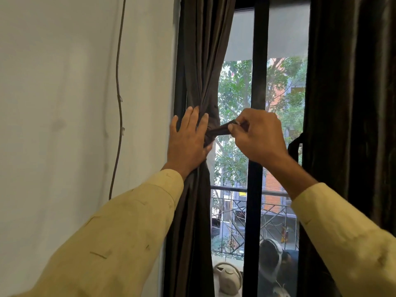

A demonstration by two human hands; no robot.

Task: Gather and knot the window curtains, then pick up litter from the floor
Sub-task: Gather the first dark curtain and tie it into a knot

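Note:
The dark brown left curtain (201,61) hangs gathered into a bunch beside the window frame. A knot (211,129) sits at its middle. My left hand (188,140) presses flat against the bunch just left of the knot, fingers spread upward. My right hand (257,136) pinches a short strip of the curtain fabric (220,131) that comes out of the knot and holds it taut to the right. A second dark curtain (351,103) hangs at the right, with a fabric loop (294,148) at its edge. No floor or litter is in view.
A white wall (64,103) with a thin dangling cable (119,99) fills the left. The black window frame bar (257,82) stands between the curtains. Behind the glass are trees, a balcony railing (231,189) and objects on the ledge (228,277).

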